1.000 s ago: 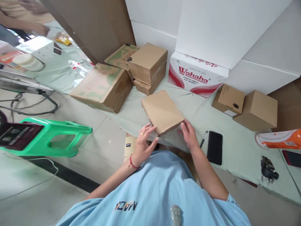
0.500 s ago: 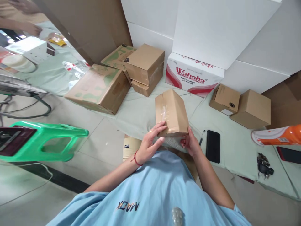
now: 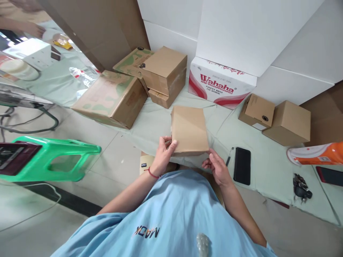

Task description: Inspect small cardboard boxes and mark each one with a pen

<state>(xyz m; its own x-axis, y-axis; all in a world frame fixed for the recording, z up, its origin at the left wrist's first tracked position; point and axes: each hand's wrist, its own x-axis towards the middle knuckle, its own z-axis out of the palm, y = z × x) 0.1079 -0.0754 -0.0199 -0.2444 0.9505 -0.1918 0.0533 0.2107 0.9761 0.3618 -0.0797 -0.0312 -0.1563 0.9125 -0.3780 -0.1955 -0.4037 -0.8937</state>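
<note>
A small brown cardboard box (image 3: 189, 130) lies before me at the front edge of the covered table, a plain face up. My left hand (image 3: 163, 155), with a red cord on its wrist, grips the box's near left corner, thumb on the upper face and fingers at the side. At the near right corner is my right hand (image 3: 217, 168), its fingers bent and a fingertip against the corner. The underside of the box is hidden.
Several cardboard boxes (image 3: 120, 98) stand back left, a Wahaha carton (image 3: 221, 85) behind, two brown boxes (image 3: 286, 123) right. A black phone (image 3: 242, 166), a pen (image 3: 229, 156), keys (image 3: 301, 187) and an orange bottle (image 3: 318, 153) lie right. A green stool (image 3: 88, 157) stands left.
The box has turned so its taped face no longer shows and a plain face is up. My left hand moved from on top of it to its left corner; my right hand shifted slightly lower.
</note>
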